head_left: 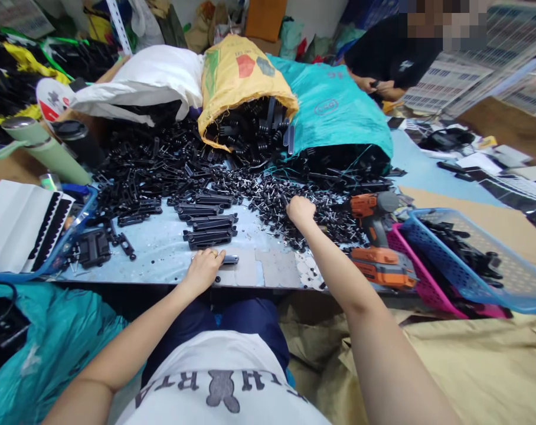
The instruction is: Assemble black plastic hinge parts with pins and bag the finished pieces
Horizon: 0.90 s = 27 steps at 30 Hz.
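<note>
My left hand (205,270) is closed around a dark, bar-shaped plastic part (229,260) near the table's front edge; one end sticks out to the right of the fingers. Just beyond it, several similar black bar-shaped parts (209,237) lie in a stacked row. My right hand (300,211) reaches into a heap of screws with black heads (268,200). Its fingers are curled down into the heap, and whatever they pinch is hidden. To the right of that hand, an orange and black cordless drill (376,236) stands upright on its battery.
Behind the heap lie a white sack (157,74), a yellow sack (245,71) and a teal sack (330,112), spilling black parts. Blue baskets flank me, left (91,203) and right (511,301), with a pink basket (427,289) beside. A co-worker (392,53) stands at the back right.
</note>
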{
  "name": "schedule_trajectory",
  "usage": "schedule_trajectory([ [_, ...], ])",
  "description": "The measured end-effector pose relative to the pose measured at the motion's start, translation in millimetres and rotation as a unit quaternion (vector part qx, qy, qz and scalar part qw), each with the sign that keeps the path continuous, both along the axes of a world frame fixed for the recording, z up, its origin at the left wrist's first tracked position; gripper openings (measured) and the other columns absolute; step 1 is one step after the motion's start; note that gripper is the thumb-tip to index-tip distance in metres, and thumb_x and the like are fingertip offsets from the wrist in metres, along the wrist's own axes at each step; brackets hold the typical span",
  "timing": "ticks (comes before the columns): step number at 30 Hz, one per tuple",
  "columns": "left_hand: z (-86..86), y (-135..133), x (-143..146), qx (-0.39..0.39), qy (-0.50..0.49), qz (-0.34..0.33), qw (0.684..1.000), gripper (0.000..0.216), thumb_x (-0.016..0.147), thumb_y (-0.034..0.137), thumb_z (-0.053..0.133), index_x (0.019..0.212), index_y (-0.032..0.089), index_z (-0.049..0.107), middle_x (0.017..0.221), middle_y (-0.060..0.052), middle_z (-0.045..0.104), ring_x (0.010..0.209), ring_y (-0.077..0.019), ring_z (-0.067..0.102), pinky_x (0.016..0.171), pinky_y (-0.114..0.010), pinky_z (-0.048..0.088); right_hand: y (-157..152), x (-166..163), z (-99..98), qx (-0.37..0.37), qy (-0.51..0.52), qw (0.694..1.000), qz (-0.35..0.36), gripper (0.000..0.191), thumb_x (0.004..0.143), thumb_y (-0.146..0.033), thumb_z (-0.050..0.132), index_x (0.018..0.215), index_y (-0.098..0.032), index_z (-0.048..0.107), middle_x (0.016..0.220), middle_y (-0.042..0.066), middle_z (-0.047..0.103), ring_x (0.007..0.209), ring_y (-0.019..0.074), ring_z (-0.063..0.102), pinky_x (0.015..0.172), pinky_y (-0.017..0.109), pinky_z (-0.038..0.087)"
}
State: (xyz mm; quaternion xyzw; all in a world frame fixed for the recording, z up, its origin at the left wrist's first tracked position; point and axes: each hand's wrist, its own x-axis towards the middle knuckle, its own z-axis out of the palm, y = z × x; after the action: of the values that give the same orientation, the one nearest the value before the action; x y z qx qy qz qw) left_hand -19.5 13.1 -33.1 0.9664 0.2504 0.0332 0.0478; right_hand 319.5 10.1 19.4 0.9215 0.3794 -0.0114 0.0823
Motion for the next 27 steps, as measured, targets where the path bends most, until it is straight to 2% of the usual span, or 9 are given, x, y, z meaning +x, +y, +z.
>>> schedule_trajectory([
  [2, 2.0, 0.6, -0.8, -0.002, -0.003, 0.003, 1.000, 0.034, 0.091, 0.020, 0.039, 0.122, 0.014, 0.051, 0.095, -0.011, 0.062, 0.088, -0.0232, 0.054, 0.070, -0.034, 0.040, -3.1, 3.1, -0.5, 0.002, 0.004, 1.000, 0.001, 0.036, 0.090, -0.026, 0.041, 0.114, -0.004, 0.057, 0.109, 0.023, 0.059, 0.105, 0.0274, 0.055, 0.083, 0.037, 0.043],
  [7, 5.7, 1.2, 2.2, -0.010, 0.001, 0.012, 1.000, 0.033, 0.091, 0.021, 0.041, 0.121, 0.014, 0.052, 0.094, -0.011, 0.062, 0.088, -0.0233, 0.056, 0.070, -0.034, 0.041, -9.9, 2.7, -6.9, -0.001, 0.027, 0.999, 0.018, 0.044, 0.081, -0.038, 0.056, 0.110, -0.005, 0.061, 0.122, 0.022, 0.050, 0.116, 0.0313, 0.042, 0.088, 0.039, 0.040],
  [10, 6.3, 1.1, 1.6, -0.018, -0.005, 0.013, 1.000, 0.033, 0.090, 0.021, 0.042, 0.121, 0.014, 0.052, 0.095, -0.011, 0.062, 0.088, -0.0233, 0.056, 0.071, -0.034, 0.041, -12.5, 9.9, -3.6, 0.023, 0.031, 0.999, 0.004, 0.042, 0.087, -0.040, 0.045, 0.107, -0.006, 0.062, 0.122, 0.020, 0.049, 0.115, 0.0311, 0.041, 0.088, 0.041, 0.038],
  [14, 5.9, 2.1, -1.6, -0.034, -0.023, 0.014, 0.999, 0.031, 0.090, 0.021, 0.043, 0.118, 0.014, 0.053, 0.093, -0.011, 0.062, 0.087, -0.0228, 0.056, 0.071, -0.034, 0.042, -16.7, 31.9, 22.0, 0.185, 0.071, 0.980, -0.010, 0.048, 0.093, -0.045, 0.028, 0.103, -0.011, 0.060, 0.105, 0.016, 0.058, 0.099, 0.0256, 0.051, 0.081, 0.036, 0.040],
  [17, 5.4, 1.9, 2.2, -0.046, -0.025, 0.009, 0.999, 0.031, 0.089, 0.023, 0.046, 0.118, 0.015, 0.053, 0.093, -0.011, 0.062, 0.090, -0.0231, 0.056, 0.073, -0.034, 0.042, -27.5, 25.0, 39.3, 0.293, 0.125, 0.944, 0.092, 0.043, 0.095, -0.041, 0.025, 0.114, -0.012, 0.050, 0.094, 0.011, 0.062, 0.083, 0.0183, 0.056, 0.074, 0.029, 0.041],
  [19, 4.5, 1.6, 7.6, -0.056, -0.029, -0.005, 0.998, 0.033, 0.088, 0.027, 0.049, 0.120, 0.016, 0.052, 0.097, -0.011, 0.061, 0.093, -0.0228, 0.055, 0.077, -0.033, 0.042, -42.1, 0.4, 39.9, 0.262, 0.165, 0.925, 0.222, 0.036, 0.092, -0.042, 0.036, 0.113, -0.016, 0.049, 0.092, 0.007, 0.063, 0.078, 0.0161, 0.057, 0.071, 0.026, 0.041],
  [22, 2.0, 2.8, 15.1, -0.077, -0.039, -0.047, 0.995, 0.033, 0.089, 0.030, 0.048, 0.119, 0.018, 0.051, 0.103, -0.009, 0.060, 0.097, -0.0214, 0.053, 0.083, -0.032, 0.042, -73.4, -52.6, 22.7, 0.085, 0.205, 0.875, 0.431, 0.030, 0.086, -0.047, 0.050, 0.098, -0.021, 0.056, 0.086, 0.003, 0.063, 0.068, 0.0140, 0.056, 0.062, 0.024, 0.038],
  [24, 1.2, 4.2, 18.3, -0.093, -0.046, -0.070, 0.992, 0.029, 0.090, 0.029, 0.045, 0.116, 0.016, 0.052, 0.102, -0.009, 0.060, 0.097, -0.0209, 0.053, 0.085, -0.032, 0.041, -93.8, -84.0, 4.8, 0.001, 0.190, 0.844, 0.502, 0.032, 0.087, -0.049, 0.046, 0.094, -0.020, 0.057, 0.079, 0.002, 0.062, 0.062, 0.0133, 0.055, 0.056, 0.023, 0.034],
  [27, 4.3, 4.2, 21.3, -0.111, -0.055, -0.078, 0.989, 0.029, 0.091, 0.029, 0.041, 0.114, 0.015, 0.052, 0.102, -0.009, 0.059, 0.098, -0.0212, 0.052, 0.086, -0.033, 0.041, -112.3, -111.0, -18.5, -0.035, 0.130, 0.842, 0.523, 0.040, 0.090, -0.053, 0.040, 0.092, -0.017, 0.057, 0.078, 0.005, 0.060, 0.063, 0.0144, 0.056, 0.054, 0.025, 0.031],
])
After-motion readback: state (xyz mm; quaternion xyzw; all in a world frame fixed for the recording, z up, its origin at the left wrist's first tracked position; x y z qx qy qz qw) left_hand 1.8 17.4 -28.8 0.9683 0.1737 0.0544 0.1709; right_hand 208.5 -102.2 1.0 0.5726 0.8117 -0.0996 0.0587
